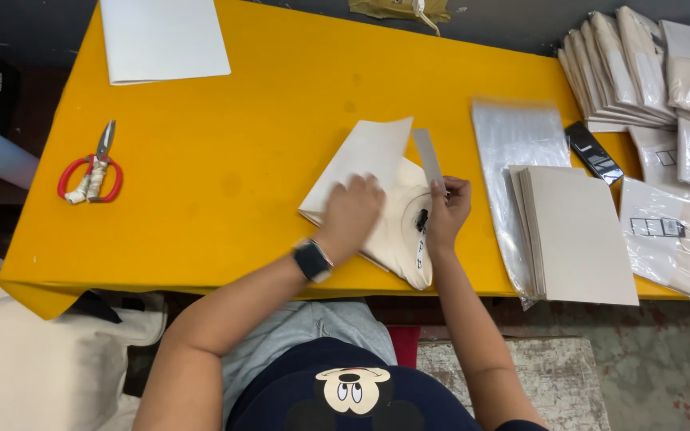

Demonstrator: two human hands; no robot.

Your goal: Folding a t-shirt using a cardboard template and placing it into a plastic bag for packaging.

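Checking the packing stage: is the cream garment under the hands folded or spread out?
Folded: the cream garment lies as a compact rectangle, left hand pressing it flat.

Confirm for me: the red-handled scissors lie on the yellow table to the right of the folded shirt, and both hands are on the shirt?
Not quite. The head view shows the scissors lying to the left of the folded shirt, not the right. The rest holds: they lie on the yellow table, and the left hand and right hand are on the shirt.
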